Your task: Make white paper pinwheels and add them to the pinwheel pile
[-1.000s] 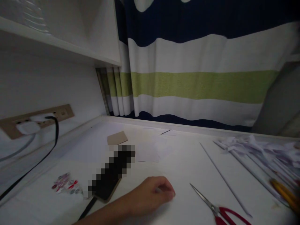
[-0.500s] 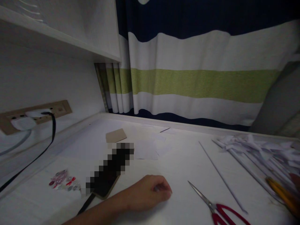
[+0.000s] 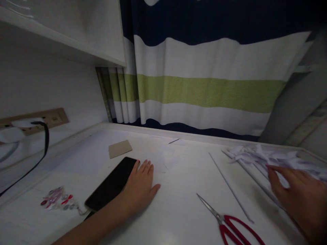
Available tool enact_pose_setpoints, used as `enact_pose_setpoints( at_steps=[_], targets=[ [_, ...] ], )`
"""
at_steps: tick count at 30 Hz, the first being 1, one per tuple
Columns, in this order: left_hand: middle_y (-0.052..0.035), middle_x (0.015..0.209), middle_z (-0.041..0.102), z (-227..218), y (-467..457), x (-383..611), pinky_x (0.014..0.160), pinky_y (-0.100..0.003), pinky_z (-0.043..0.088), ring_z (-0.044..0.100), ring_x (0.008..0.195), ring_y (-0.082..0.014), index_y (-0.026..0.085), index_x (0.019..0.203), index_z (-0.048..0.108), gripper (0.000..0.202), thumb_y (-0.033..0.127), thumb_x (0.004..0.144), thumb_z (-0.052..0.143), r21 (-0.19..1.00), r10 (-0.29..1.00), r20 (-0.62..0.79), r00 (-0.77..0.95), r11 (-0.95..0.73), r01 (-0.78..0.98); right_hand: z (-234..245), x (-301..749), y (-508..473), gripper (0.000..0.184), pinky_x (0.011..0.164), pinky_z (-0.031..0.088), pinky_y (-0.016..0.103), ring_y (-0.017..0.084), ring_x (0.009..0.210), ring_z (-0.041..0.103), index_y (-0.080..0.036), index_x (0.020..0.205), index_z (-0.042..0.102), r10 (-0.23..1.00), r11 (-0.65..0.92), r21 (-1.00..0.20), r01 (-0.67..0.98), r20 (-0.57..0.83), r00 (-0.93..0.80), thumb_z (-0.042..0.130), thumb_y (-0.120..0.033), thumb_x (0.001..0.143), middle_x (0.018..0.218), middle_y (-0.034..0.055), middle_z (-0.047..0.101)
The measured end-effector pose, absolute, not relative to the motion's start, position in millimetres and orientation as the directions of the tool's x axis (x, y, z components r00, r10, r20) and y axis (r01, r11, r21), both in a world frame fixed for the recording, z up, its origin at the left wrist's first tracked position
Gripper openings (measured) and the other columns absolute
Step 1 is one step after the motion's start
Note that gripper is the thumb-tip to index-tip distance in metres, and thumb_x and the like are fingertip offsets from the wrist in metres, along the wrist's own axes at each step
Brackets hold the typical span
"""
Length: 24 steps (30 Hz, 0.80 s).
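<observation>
My left hand [image 3: 141, 185] lies palm down with its fingers stretched out, its forearm crossing the lower part of a black phone [image 3: 112, 183] and its fingers along the phone's right edge. At the right, my right hand [image 3: 298, 194] reaches over a heap of white paper scraps [image 3: 255, 153], thumb and index fingertips together in a pinch. What they hold, if anything, I cannot make out. Red-handled scissors [image 3: 219, 217] lie between my hands, blades slightly crossed and pointing away. A thin rolled paper stick [image 3: 230, 185] lies between the scissors and the heap.
A beige card [image 3: 120, 149] and flat paper pieces [image 3: 163, 160] lie toward the back. A beaded charm [image 3: 60, 199] is left of the phone. A power strip [image 3: 55, 116] with plugs is on the left wall; a striped curtain [image 3: 199, 90] hangs behind.
My left hand has moved left and away from me, its curled fingers now flattened beside the phone. My right hand has come into view over the paper heap. The view has turned right.
</observation>
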State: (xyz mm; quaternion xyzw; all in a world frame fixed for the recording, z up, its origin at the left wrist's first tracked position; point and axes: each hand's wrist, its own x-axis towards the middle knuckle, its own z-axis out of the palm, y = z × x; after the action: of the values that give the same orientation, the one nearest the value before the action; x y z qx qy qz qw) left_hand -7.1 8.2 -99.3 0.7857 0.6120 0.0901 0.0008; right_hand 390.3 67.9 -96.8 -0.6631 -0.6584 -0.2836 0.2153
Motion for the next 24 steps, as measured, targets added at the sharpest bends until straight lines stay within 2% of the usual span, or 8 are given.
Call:
enact_pose_setpoints(
  at_steps=[4,7,8,11,14,16,20,24],
  targets=[
    [-0.0162,0.104,0.059,-87,4,-2,0.096,-0.046,0.017,0.048,0.103,-0.0296,0.01,0.108,0.054,0.044,0.039,0.081,0.036,0.112,0.952,0.115,0.282,-0.294,0.949,-95,367,60,0.021,0.073,0.039,0.041,0.03,0.077,0.054,-0.017,0.084,0.055,0.691,0.225,0.144,0.964,0.673,-0.262,0.038,-0.03,0.08,0.08,0.0163,0.063],
    [-0.0144,0.092,0.063,-73,2,0,0.088,-0.047,0.026,0.052,0.092,-0.0303,0.012,0.107,0.055,0.041,0.037,0.083,0.032,0.093,0.952,0.185,0.243,-0.263,0.96,-89,349,49,0.021,0.074,0.042,0.032,0.023,0.08,0.056,-0.02,0.088,0.053,0.719,0.351,0.086,0.932,0.613,-0.327,0.039,-0.033,0.081,0.083,0.0099,0.062],
    [-0.0145,0.093,0.063,-72,2,-1,0.087,-0.047,0.027,0.051,0.092,-0.0307,0.012,0.107,0.055,0.041,0.036,0.083,0.032,0.09,0.951,0.204,0.232,-0.254,0.963,-86,340,44,0.021,0.071,0.043,0.031,0.021,0.08,0.056,-0.021,0.087,0.054,0.769,0.4,0.0,0.917,0.544,-0.335,0.039,-0.035,0.081,0.084,0.0085,0.061],
    [-0.0156,0.104,0.059,-77,8,-6,0.091,-0.047,0.022,0.048,0.099,-0.0321,0.013,0.109,0.054,0.042,0.038,0.08,0.039,0.113,0.957,0.181,0.227,-0.25,0.962,-76,313,23,0.026,0.061,0.044,0.03,0.019,0.067,0.057,-0.024,0.075,0.056,0.916,0.391,-0.179,0.903,0.168,-0.363,0.038,-0.042,0.081,0.075,0.0029,0.061],
    [-0.0159,0.115,0.053,-88,11,-10,0.096,-0.047,0.015,0.042,0.109,-0.0318,0.013,0.115,0.049,0.049,0.042,0.075,0.046,0.173,0.958,0.117,0.26,-0.278,0.945,-73,292,3,0.019,0.055,0.044,0.034,0.023,0.062,0.059,-0.025,0.069,0.057,0.91,0.355,-0.161,0.921,-0.167,-0.38,0.053,-0.044,0.07,0.072,0.0026,0.063],
    [-0.0147,0.112,0.055,-89,11,-9,0.095,-0.046,0.016,0.045,0.106,-0.0302,0.014,0.114,0.049,0.048,0.043,0.076,0.045,0.193,0.952,0.101,0.29,-0.305,0.933,-73,285,-4,0.016,0.057,0.044,0.037,0.026,0.065,0.059,-0.023,0.072,0.058,0.896,0.348,-0.122,0.929,-0.249,-0.369,0.056,-0.038,0.066,0.074,0.0051,0.064],
    [-0.0106,0.086,0.064,-79,7,-5,0.082,-0.044,0.03,0.054,0.086,-0.0283,0.018,0.104,0.057,0.04,0.042,0.082,0.034,0.181,0.957,0.092,0.274,-0.287,0.941,-73,287,-4,0.013,0.062,0.043,0.039,0.027,0.071,0.059,-0.022,0.077,0.059,0.886,0.317,-0.116,0.941,-0.317,-0.338,0.051,-0.029,0.069,0.08,0.0075,0.064],
    [-0.01,0.093,0.06,-72,7,-6,0.082,-0.042,0.031,0.051,0.089,-0.0278,0.019,0.103,0.056,0.039,0.045,0.078,0.043,0.188,0.943,0.073,0.324,-0.332,0.924,-73,294,-1,0.015,0.063,0.042,0.039,0.027,0.073,0.058,-0.022,0.078,0.059,0.888,0.299,-0.133,0.945,-0.324,-0.327,0.053,-0.026,0.065,0.082,0.0072,0.063]
  ],
)
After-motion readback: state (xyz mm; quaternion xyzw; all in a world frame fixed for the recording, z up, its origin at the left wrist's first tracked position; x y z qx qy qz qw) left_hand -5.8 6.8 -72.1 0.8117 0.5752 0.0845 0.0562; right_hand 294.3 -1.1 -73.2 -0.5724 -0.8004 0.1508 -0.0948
